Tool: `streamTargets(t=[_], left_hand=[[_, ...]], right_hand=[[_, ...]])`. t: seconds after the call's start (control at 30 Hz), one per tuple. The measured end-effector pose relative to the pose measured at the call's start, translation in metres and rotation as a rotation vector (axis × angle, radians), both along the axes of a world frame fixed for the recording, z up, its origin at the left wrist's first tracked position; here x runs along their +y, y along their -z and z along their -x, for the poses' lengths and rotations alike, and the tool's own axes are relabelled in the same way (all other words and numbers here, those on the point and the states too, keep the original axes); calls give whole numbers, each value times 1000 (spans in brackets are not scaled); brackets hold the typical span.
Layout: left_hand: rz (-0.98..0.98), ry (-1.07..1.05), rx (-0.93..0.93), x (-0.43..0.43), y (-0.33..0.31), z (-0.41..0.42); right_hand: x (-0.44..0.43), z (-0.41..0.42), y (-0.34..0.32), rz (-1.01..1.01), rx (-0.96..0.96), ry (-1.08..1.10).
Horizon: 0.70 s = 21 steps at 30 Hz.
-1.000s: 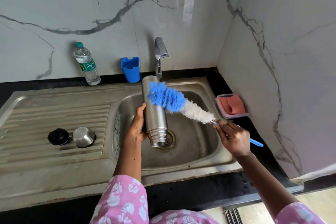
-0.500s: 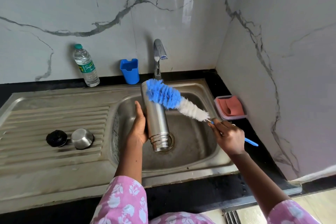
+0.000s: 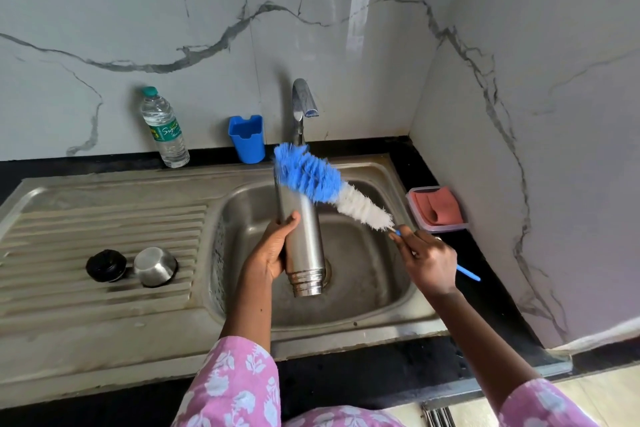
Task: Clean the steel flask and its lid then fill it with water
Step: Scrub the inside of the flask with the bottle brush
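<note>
Over the sink basin (image 3: 374, 291), the steel flask (image 3: 303, 239) is held by the left hand (image 3: 268, 255), tilted, its threaded mouth pointing down towards the drain and its base raised towards the tap (image 3: 300, 107). The fingers of that hand are wrapped round the middle of the flask's body, with the thumb (image 3: 289, 220) laid across its front. The blue handle of a bottle brush (image 3: 329, 189) is pinched by the closed right hand (image 3: 429, 262); the handle's tail sticks out past the palm. The brush's blue bristles are pressed against the flask's upper end, while the white bristles hang clear of it, to the right. On the ribbed drainboard (image 3: 104, 225) to the left, well apart from the flask, a black stopper (image 3: 105, 265) and a steel cap (image 3: 155, 265) are set just beside each other. Along the back edge a water bottle (image 3: 164, 128) and a blue holder (image 3: 246, 138) are stood. A container with a pink cloth (image 3: 437, 209) is kept near the basin's right rim, close under the side wall.
</note>
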<state>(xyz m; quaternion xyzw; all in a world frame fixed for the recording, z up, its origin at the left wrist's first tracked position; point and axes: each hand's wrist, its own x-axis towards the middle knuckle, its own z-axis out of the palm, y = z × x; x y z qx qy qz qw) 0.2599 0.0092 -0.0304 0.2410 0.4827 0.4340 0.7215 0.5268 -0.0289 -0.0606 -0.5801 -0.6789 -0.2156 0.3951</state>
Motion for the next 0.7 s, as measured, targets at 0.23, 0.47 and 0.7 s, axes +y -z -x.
streamTargets(t=[0.23,0.47,0.7], left_hand=[[-51,1,41,-3,-9,-6],[-54,50,40,-5,-6,-1],[-157,-6,-16,0,-2,-2]], right_hand=[[3,8,-5,2,35,25],[0,8,2,20,46,25],[5,18,-4,43,79,77]])
